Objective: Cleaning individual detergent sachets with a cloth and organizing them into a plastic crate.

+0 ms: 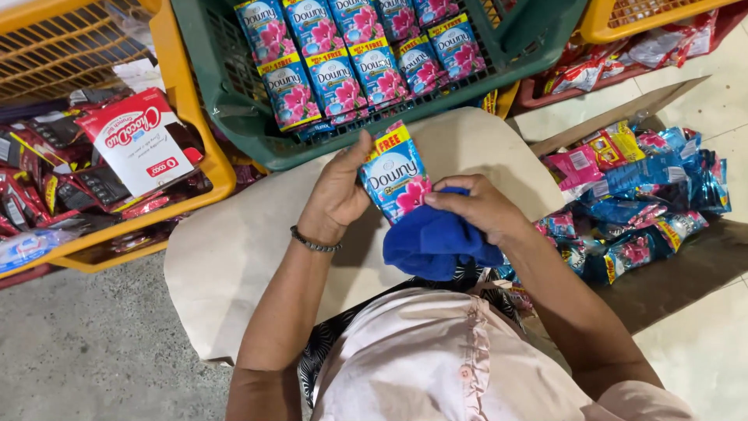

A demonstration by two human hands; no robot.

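Observation:
My left hand [339, 191] holds a small blue sachet [396, 175] with pink flowers and a yellow top strip, gripping its left edge. My right hand [479, 206] clutches a bunched blue cloth [432, 245] and presses it against the lower right of the sachet. Both hands are over a beige padded surface [234, 257] in front of me. Just beyond, a green plastic basket [226, 86] holds rows of the same blue sachets [343, 54].
A yellow basket [191, 101] at the left holds red and dark packets and a red-and-white box [136, 140]. To the right, a heap of blue and pink sachets [639, 195] lies on brown cardboard. Another yellow basket [623, 19] stands at the top right.

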